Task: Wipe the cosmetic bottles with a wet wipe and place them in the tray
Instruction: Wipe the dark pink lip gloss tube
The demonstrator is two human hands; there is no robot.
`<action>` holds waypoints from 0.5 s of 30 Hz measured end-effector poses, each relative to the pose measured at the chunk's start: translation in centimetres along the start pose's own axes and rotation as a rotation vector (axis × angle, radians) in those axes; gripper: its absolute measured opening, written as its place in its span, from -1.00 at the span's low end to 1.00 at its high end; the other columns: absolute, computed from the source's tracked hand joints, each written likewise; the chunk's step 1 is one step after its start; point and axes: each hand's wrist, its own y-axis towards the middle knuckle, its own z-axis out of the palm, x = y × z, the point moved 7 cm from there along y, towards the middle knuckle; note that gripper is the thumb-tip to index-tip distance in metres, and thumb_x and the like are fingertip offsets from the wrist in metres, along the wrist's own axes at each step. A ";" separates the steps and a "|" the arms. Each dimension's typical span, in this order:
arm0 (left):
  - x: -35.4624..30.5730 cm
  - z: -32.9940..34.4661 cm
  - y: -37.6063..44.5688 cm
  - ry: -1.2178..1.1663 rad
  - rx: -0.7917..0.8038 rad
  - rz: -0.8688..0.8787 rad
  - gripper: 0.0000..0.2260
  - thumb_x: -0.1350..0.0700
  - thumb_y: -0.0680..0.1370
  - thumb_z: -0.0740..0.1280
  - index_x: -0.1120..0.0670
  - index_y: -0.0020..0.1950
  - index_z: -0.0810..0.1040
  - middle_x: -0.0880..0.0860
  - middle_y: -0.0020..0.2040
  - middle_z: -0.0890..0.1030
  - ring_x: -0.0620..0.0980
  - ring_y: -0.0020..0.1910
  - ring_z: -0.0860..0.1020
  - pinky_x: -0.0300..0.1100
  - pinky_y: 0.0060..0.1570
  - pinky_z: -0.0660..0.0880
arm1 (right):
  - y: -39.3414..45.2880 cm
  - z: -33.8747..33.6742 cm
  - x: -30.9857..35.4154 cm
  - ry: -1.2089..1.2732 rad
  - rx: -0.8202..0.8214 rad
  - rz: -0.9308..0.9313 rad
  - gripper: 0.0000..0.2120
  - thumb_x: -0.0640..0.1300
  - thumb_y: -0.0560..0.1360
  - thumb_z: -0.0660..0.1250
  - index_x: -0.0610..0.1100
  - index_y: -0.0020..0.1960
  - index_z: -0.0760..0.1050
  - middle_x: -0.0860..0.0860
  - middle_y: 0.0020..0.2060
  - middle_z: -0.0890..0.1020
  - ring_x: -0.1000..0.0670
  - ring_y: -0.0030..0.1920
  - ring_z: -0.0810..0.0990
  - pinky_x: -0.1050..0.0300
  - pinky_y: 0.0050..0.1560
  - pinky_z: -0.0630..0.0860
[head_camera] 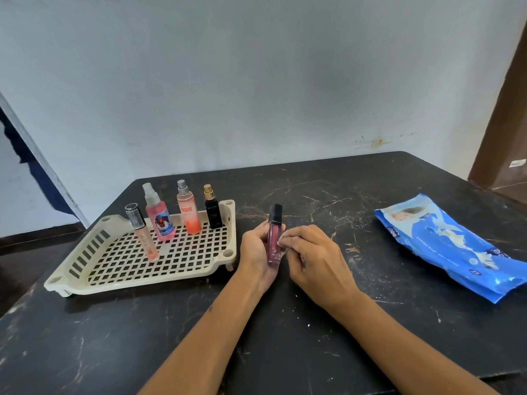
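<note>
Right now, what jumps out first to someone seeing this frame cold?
The two hands at centre: the left hand grips a pink lip gloss tube upright above the black table, while the right hand pinches something pale against its side, apparently a wipe. To the left, a cream slotted tray holds four bottles standing upright. The blue wet wipe pack lies flat at far right.

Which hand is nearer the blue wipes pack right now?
Right. The right hand is at table centre, pinching the pink tube, with bare table between it and the wipes pack. The left hand grips the tube from its far side, nearer the tray.
</note>
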 end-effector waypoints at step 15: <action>0.4 -0.5 0.6 -0.030 -0.024 -0.024 -0.85 0.26 0.54 0.14 0.22 -0.18 0.44 0.10 -0.28 0.46 -0.07 -0.33 0.45 -0.31 -0.38 0.50 | 0.1 0.2 0.0 0.028 0.007 -0.027 -0.76 -0.24 0.46 0.20 -0.26 -0.11 0.64 -0.05 -0.14 0.65 -0.05 -0.12 0.61 0.13 -0.12 0.55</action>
